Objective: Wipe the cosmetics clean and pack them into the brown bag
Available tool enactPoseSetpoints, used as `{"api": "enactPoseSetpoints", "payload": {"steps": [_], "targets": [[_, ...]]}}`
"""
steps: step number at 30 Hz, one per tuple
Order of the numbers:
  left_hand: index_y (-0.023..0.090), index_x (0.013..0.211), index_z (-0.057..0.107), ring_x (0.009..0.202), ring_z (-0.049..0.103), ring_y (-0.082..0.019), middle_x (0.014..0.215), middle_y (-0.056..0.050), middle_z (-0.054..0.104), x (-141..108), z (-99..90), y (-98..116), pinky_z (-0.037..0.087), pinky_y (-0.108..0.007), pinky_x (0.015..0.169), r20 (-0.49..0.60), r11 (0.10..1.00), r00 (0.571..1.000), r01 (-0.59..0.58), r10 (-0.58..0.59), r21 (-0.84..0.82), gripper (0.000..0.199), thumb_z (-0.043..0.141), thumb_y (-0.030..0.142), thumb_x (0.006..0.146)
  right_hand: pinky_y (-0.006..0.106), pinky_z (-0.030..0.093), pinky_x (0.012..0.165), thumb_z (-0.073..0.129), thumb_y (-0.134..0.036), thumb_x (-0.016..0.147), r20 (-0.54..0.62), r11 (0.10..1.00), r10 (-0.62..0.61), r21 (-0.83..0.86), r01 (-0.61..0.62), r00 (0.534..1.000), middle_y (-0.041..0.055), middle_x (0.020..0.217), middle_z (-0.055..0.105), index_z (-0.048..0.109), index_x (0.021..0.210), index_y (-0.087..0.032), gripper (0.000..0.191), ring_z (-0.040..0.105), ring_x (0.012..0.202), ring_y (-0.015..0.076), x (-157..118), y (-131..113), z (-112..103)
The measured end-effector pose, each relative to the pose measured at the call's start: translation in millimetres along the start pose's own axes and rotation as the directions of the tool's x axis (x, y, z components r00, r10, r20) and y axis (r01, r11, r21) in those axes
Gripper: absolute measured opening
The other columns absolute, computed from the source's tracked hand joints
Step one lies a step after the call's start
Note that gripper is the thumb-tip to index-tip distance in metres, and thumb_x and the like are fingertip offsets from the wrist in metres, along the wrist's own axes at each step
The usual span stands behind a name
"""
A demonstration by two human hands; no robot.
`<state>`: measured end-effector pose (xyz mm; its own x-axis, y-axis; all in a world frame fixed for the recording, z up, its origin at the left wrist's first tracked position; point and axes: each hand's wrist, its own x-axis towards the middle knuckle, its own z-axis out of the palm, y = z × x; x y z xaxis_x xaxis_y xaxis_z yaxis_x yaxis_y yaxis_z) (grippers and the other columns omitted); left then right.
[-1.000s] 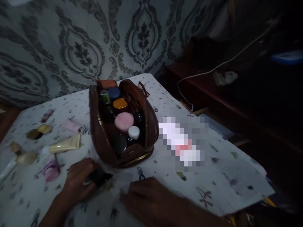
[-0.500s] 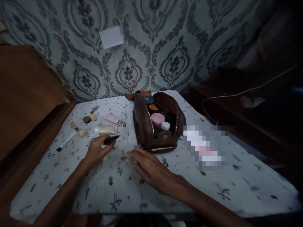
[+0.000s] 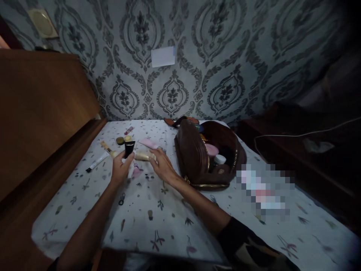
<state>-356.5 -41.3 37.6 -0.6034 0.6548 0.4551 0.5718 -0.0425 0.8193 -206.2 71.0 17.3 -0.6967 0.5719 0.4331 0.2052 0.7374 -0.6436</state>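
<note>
My left hand (image 3: 120,167) is closed around a small black tube (image 3: 129,149), holding it upright above the tablecloth. A white and pink item (image 3: 135,171), partly hidden by that hand, is just beside it; I cannot make out its kind. My right hand (image 3: 165,167) has its thumb and fingers around the flat end of a pale yellow tube (image 3: 143,155) with a light cap. Behind the fingers lies a pink tube (image 3: 148,143). A makeup brush (image 3: 105,146) and a white tube with a black cap (image 3: 97,162) lie left of my left hand.
An open brown toiletry bag (image 3: 191,154) stands on the right, with a pink-lidded jar (image 3: 211,150) and white-capped bottle (image 3: 220,159) inside. A small round pot (image 3: 120,140) and a little pink tube (image 3: 129,130) lie farther back. A blurred-out item (image 3: 262,192) is at the right.
My right hand has moved forward from near the bag's front to the pale yellow tube. The black tube in my left hand has tipped from lying sideways to upright. The view has shifted left.
</note>
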Motion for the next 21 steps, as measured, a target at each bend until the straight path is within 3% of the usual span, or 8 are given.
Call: {"api": "enactPoseSetpoints", "payload": {"steps": [2, 5, 9, 16, 21], "targets": [[0.015, 0.085, 0.068, 0.076, 0.060, -0.018, 0.077, -0.001, 0.067, -2, 1.1, 3, 0.046, -0.026, 0.070, 0.083, 0.998, 0.995, -0.050, 0.047, 0.026, 0.031, 0.058, 0.045, 0.085, 0.044, 0.039, 0.108, 0.045, -0.022, 0.094, -0.038, 0.994, 0.068, -0.079, -0.071, 0.997, 0.0162, 0.132, 0.055, 0.056, 0.131, -0.014, 0.040, 0.049, 0.124, 0.0274, 7, 5, 3], [0.016, 0.077, 0.064, 0.066, 0.054, -0.016, 0.065, 0.001, 0.060, -5, 2.4, 3, 0.041, -0.025, 0.062, 0.174, 0.988, 0.981, -0.104, 0.083, 0.114, 0.034, 0.057, 0.047, 0.086, 0.047, 0.035, 0.109, 0.045, -0.019, 0.092, -0.069, 0.925, 0.284, -0.243, -0.292, 0.956, 0.0197, 0.146, 0.045, 0.052, 0.137, -0.011, 0.046, 0.041, 0.132, 0.0315, 16, 11, 7], [0.017, 0.076, 0.060, 0.063, 0.055, -0.016, 0.064, 0.002, 0.059, -6, 3.4, -1, 0.038, -0.025, 0.061, 0.225, 0.966, 0.968, -0.156, 0.109, 0.205, 0.035, 0.054, 0.050, 0.088, 0.043, 0.035, 0.105, 0.048, -0.021, 0.093, -0.056, 0.853, 0.423, -0.313, -0.418, 0.905, 0.0201, 0.137, 0.054, 0.050, 0.139, -0.010, 0.047, 0.045, 0.127, 0.0315, 23, 16, 13], [0.019, 0.081, 0.061, 0.062, 0.061, -0.018, 0.067, 0.000, 0.064, -8, 3.9, -5, 0.039, -0.026, 0.062, 0.267, 0.904, 0.955, -0.223, 0.128, 0.364, 0.036, 0.050, 0.052, 0.092, 0.043, 0.031, 0.104, 0.052, -0.024, 0.092, -0.112, 0.868, 0.440, -0.201, -0.454, 0.891, 0.0199, 0.122, 0.063, 0.065, 0.117, -0.011, 0.031, 0.048, 0.120, 0.0312, 30, 20, 17], [0.020, 0.091, 0.063, 0.071, 0.067, -0.021, 0.075, -0.004, 0.070, -6, 0.3, -8, 0.042, -0.028, 0.066, 0.255, 0.813, 0.962, -0.222, 0.095, 0.538, 0.035, 0.049, 0.051, 0.094, 0.041, 0.031, 0.103, 0.053, -0.023, 0.090, -0.179, 0.846, 0.530, 0.054, -0.530, 0.829, 0.0164, 0.115, 0.066, 0.068, 0.107, -0.013, 0.025, 0.050, 0.118, 0.0296, 31, 26, 16]]}}
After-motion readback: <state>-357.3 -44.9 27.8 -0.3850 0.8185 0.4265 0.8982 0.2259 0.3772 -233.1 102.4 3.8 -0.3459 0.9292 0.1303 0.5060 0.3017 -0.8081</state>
